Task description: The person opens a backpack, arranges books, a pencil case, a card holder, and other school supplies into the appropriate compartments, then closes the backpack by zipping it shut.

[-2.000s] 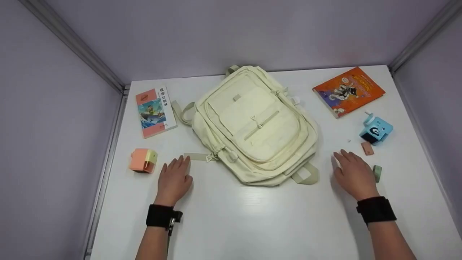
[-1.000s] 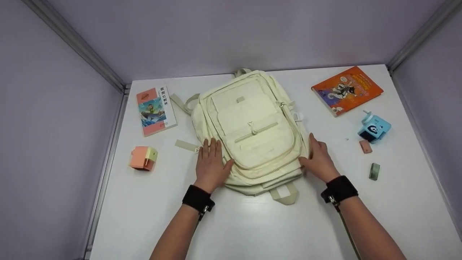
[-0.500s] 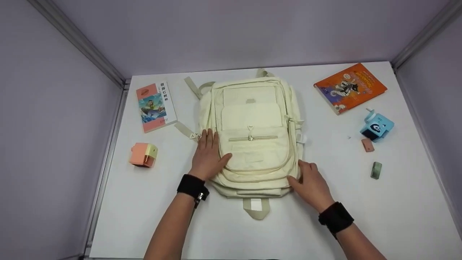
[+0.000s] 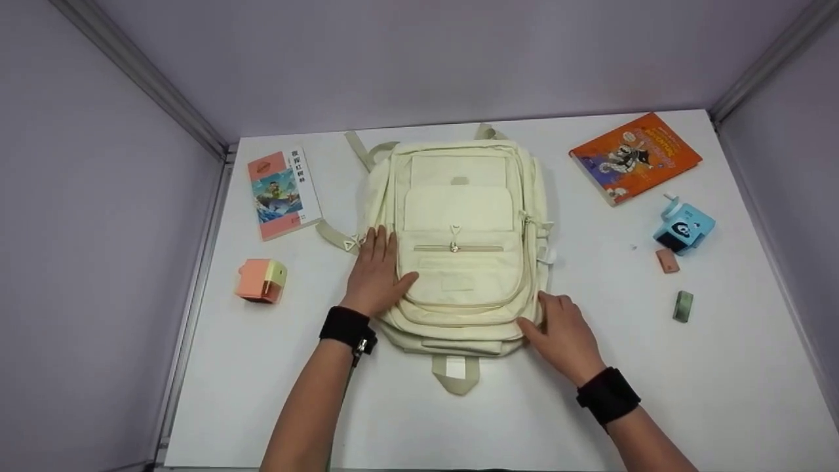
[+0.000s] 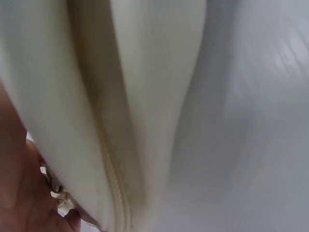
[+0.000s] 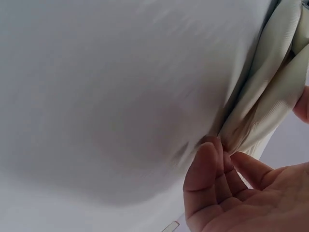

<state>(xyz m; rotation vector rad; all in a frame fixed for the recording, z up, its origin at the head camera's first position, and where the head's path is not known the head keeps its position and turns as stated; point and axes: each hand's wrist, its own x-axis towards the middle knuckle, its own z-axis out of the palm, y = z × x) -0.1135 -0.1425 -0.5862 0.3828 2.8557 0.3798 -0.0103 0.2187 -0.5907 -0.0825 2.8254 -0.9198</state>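
A cream backpack lies front up in the middle of the white table, its top loop toward the person. My left hand rests along its left side, fingers straight and thumb spread over the front panel. At the lower right side, my right hand holds the edge with thumb on top and fingers bent against the side. Those bent fingers meet the fabric near the tabletop in the right wrist view. The left wrist view shows a zipper seam close up, with part of the left hand beside it.
At left lie a pink-and-white book and an orange crank pencil sharpener. An orange book, a blue panda pencil sharpener, a small pink block and a green one are at right. Walls border the table.
Both hands have moved in from the table onto the backpack's sides. The backpack has turned from slanted to nearly straight, its loop end swinging left and toward the person.
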